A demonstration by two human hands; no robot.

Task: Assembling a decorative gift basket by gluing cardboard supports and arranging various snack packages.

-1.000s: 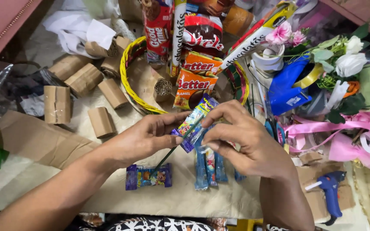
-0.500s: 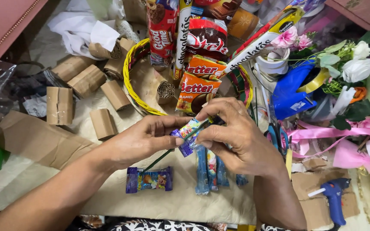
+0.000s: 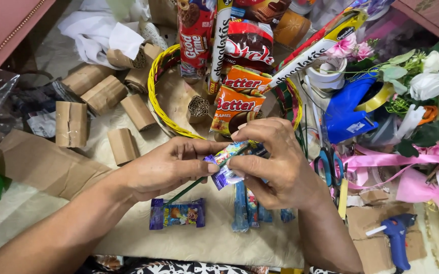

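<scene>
Both of my hands meet over the middle of the work surface. My left hand (image 3: 166, 170) pinches a small colourful candy packet (image 3: 225, 170) together with a thin green stick (image 3: 189, 189) that slants down to the left. My right hand (image 3: 275, 165) grips the same packet from the right, fingers curled over its top. Below the hands lie a purple candy packet (image 3: 177, 213) and several blue ones (image 3: 247, 210). Just beyond them stands a yellow-rimmed basket (image 3: 154, 109) with tall snack packs (image 3: 240, 99) standing upright in it.
Several rolled cardboard pieces (image 3: 71, 123) lie at the left, with white cloth (image 3: 100, 35) behind. At the right are blue-handled scissors (image 3: 326, 167), a blue tape dispenser (image 3: 349, 109), pink ribbon (image 3: 407, 165), artificial flowers (image 3: 425, 83) and a blue glue gun (image 3: 397, 238).
The hands have drawn slightly nearer to me and closer together on the candy packet; the right fingers have folded further over it. The view has shifted a little.
</scene>
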